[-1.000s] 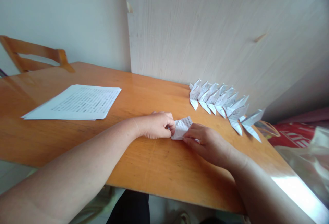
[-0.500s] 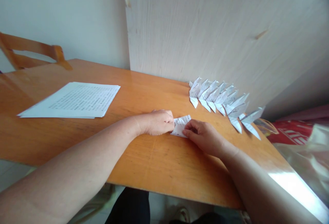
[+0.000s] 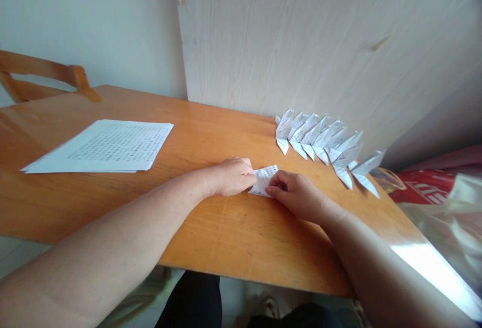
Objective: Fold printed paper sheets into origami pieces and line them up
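Observation:
A small folded piece of printed paper [image 3: 263, 181] lies on the wooden table [image 3: 211, 227] between my two hands. My left hand [image 3: 235, 176] is closed at the paper's left edge, with the fingertips partly hidden behind the knuckles. On the right side, my right hand [image 3: 291, 191] pinches the paper's near right part between thumb and curled fingers. Several folded paper pieces [image 3: 320, 139] with pointed tips stand in a row beyond my right hand, and one more [image 3: 365, 170] stands at the row's right end.
A stack of printed sheets [image 3: 116, 142] lies on the table at the left. A wooden chair [image 3: 48, 69] is at the far left. A pale board [image 3: 263, 41] rises behind the table. Red and cream bags [image 3: 429, 185] sit beyond the right edge.
The view has shifted slightly. Both hands keep nearly the same hold at the small paper, and the standing paper pieces are as before.

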Demonstrator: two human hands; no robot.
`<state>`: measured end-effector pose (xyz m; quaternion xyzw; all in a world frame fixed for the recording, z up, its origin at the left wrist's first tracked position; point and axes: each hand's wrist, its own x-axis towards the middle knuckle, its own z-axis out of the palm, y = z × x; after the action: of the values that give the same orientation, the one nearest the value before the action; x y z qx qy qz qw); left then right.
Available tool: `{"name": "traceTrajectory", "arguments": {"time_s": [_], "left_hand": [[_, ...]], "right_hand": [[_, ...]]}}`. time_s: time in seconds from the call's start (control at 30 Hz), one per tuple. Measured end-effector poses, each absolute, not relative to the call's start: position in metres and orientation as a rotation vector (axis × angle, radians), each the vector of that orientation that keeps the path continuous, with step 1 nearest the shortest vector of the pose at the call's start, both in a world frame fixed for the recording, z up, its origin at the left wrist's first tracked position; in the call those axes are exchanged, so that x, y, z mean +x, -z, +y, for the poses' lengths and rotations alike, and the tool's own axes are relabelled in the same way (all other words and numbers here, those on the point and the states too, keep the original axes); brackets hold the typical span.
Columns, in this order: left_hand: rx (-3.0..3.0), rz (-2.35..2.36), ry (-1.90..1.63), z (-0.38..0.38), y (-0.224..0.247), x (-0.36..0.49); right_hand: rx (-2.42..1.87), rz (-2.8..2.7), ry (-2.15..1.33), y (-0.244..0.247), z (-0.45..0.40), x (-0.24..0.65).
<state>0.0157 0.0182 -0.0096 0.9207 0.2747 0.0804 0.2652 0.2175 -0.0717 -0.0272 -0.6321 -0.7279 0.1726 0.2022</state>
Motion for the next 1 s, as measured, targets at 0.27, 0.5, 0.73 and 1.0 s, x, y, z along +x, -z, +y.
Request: {"name": "traceTrajectory", "arguments": {"time_s": [0.27,0.5,0.73,1.0], "left_hand": [[2.532,0.828,-0.24,0.017,0.012,0.013],[2.511,0.931,-0.241,0.01,0.01,0.011],[2.557,0.921,-0.251,0.012,0.014,0.012],[2.546,0.883,-0.269,0.014,0.017,0.012]], "right_hand": [[-1.785,-2.023,-0.489,0.028,-0.071,0.216],[-1.778,-2.011,-0.536,0.026,-0.071,0.215],[-1.714,-1.879,-0.794,0.018,-0.07,0.23],[-1.792,-1.725,-1.034,-0.003,-0.075,0.251]]}}
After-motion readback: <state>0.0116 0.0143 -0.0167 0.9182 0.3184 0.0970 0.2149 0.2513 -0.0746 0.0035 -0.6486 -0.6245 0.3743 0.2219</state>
